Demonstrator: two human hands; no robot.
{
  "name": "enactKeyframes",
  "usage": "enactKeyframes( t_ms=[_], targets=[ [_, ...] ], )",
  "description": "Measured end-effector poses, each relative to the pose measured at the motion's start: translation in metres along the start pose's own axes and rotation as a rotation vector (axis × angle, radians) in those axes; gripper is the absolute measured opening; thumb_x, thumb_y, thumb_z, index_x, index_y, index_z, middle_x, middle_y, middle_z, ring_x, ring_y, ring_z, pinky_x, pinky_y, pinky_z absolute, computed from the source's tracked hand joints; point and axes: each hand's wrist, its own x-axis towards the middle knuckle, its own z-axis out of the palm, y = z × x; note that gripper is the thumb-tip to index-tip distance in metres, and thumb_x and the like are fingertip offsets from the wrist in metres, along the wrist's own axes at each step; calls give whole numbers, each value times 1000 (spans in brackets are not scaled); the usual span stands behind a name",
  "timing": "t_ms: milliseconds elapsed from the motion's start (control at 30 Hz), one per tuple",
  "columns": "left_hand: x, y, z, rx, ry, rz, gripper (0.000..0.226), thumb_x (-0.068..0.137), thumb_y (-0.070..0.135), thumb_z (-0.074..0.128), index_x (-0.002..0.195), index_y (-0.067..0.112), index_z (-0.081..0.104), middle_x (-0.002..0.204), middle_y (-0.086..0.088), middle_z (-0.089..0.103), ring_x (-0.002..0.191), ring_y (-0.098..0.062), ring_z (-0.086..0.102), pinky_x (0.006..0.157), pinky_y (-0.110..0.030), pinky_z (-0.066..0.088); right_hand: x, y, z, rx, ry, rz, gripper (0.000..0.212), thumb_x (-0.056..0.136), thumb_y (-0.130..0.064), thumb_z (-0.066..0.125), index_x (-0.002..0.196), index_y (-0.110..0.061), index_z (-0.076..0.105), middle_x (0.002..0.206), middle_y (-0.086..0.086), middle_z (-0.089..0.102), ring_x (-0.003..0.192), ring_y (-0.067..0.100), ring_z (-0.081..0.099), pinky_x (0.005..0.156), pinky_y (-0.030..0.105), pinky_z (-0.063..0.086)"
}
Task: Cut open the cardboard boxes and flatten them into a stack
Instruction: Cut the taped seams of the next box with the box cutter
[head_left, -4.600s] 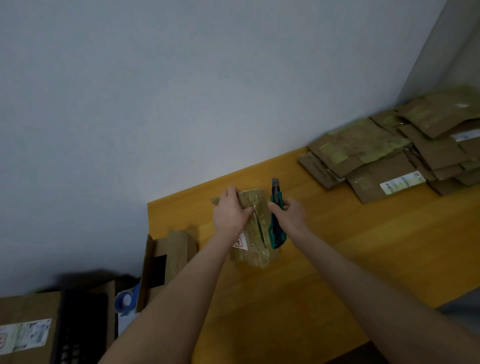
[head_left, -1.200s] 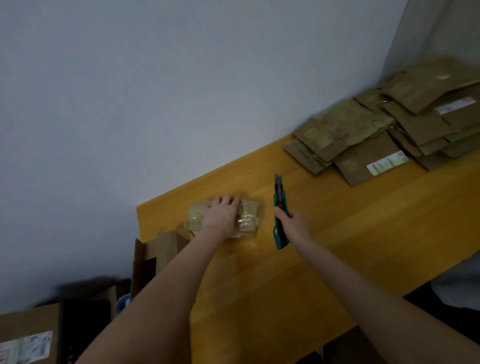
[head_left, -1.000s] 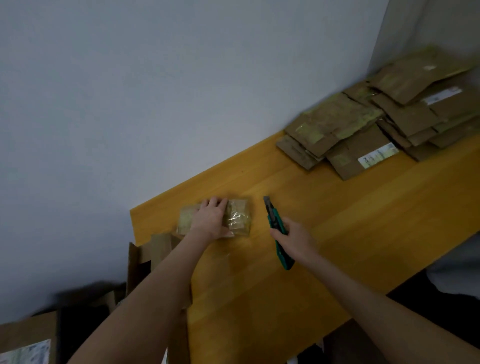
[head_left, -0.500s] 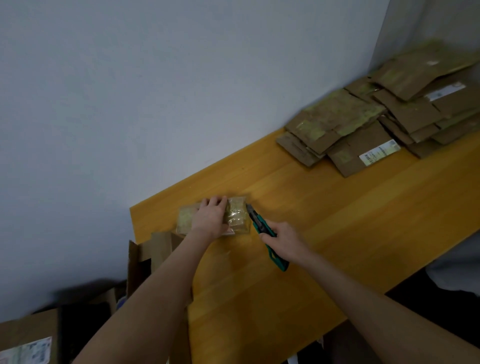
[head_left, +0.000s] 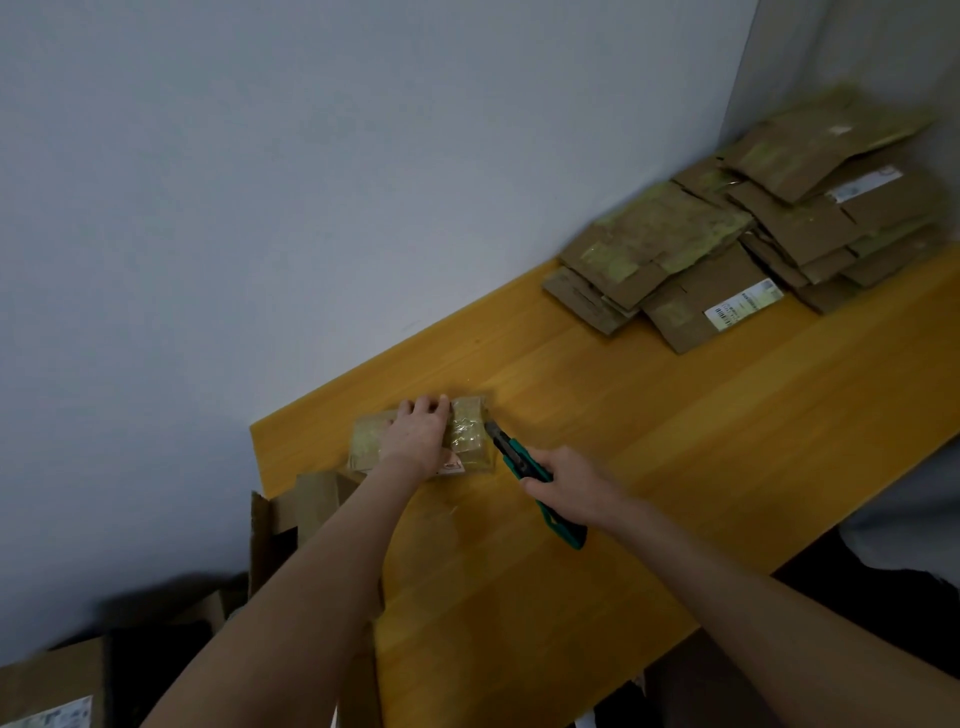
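Fingers (head_left: 427, 404) of the left hand (head_left: 415, 441) lie straight and flat across the small taped box (head_left: 470, 441). They press it onto the desk (head_left: 675, 452) near the far left corner, close to the wall-side edge. The right hand (head_left: 569, 486) has its fingers curled round the green handle of the utility knife (head_left: 519, 460). The blade end points at the box's right side, either touching it or just short of it; the head view does not settle which. The box lies low and looks wrapped in glossy tape, with a small red-marked label at its near edge beside the left wrist.

The step in hand appears to be slitting the tape at that right end so the box can open and fold flat. Done well, the left hand bears down firmly with its fingertips well to the left of the cutting line. The blade should go in shallow, following the seam and running away from the pressing hand. Glossy tape may let the blade skid, so a slow, light first pass is safer than a hard push.

At the far right corner of the desk, well apart from the hands, lies the stack of flattened boxes (head_left: 727, 249), loosely overlapped. Below the desk's left edge stand open cartons (head_left: 291, 514), apparently waiting their turn.
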Motion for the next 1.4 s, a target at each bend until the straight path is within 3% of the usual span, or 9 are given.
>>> enactKeyframes(
  t_ms=[233, 367, 533, 700, 800, 967, 1100, 1233, 1400],
  targets=[
    [5, -2, -2, -12, -5, 27, 82, 91, 31, 63, 154, 17, 13, 152, -8, 25, 138, -31, 25, 112, -44, 33, -2, 5, -3, 31, -67, -5, 35, 94, -33, 53, 126, -23, 59, 91, 8, 67, 70, 11, 56, 58, 23, 45],
    [3, -1, -7, -8, 45, -12, 83, 88, 47, 63, 153, 20, 19, 148, -6, 32, 134, -31, 33, 105, -44, 39, 1, 26, -10, 151, 123, 117, 34, 93, -35, 54, 126, -26, 57, 98, 2, 66, 81, 15, 62, 66, 31, 52],
    [-3, 19, -10, -297, 126, -193, 87, 77, 70, 58, 145, 22, 31, 131, -11, 44, 116, -30, 50, 87, -39, 49, 26, 55, -8, -21, 183, 358, 46, 100, -41, 44, 141, -21, 41, 106, 2, 61, 88, 22, 62, 69, 35, 54],
    [-13, 27, 12, -474, 36, -272, 101, 75, 77, 55, 151, 21, 19, 140, -15, 37, 126, -36, 44, 97, -46, 46, 47, 71, -6, -153, 128, 457, 42, 99, -26, 46, 141, -22, 40, 122, 8, 59, 105, 28, 59, 84, 38, 51],
    [-19, 21, 18, -588, 39, -180, 90, 82, 65, 57, 152, 26, 16, 139, -13, 36, 120, -33, 48, 91, -39, 45, 47, 58, -10, -293, 189, 396, 45, 99, -37, 46, 141, -22, 43, 125, 6, 58, 111, 26, 55, 94, 39, 47],
    [-28, 22, 20, -575, 7, -22, 80, 89, 49, 61, 153, 25, 20, 130, -12, 46, 115, -29, 51, 92, -34, 42, 45, -7, 5, 310, 6, 292, 55, 93, -55, 48, 131, -15, 54, 115, 5, 64, 102, 22, 62, 87, 38, 53],
    [-30, 29, 15, -455, 18, -34, 75, 88, 37, 65, 150, 22, 25, 123, -11, 50, 109, -30, 55, 85, -37, 46, 48, -25, 22, 593, -17, 477, 39, 94, -35, 58, 120, -6, 53, 106, 14, 65, 88, 27, 67, 74, 39, 58],
    [-30, 43, 11, -145, 61, -123, 49, 94, 24, 55, 138, 13, 35, 111, -9, 58, 98, -29, 62, 61, -33, 42, 58, -28, 34, 543, 83, 471, 23, 93, -17, 61, 110, -3, 61, 102, 17, 67, 86, 31, 68, 71, 43, 60],
    [-24, 43, 9, -85, 56, -66, 33, 98, 5, 38, 131, 5, 42, 112, -13, 64, 100, -32, 63, 64, -34, 41, 60, -20, 37, 476, 129, 478, 12, 92, -14, 61, 99, -5, 65, 86, 12, 68, 73, 28, 70, 66, 43, 60]
  ],
)
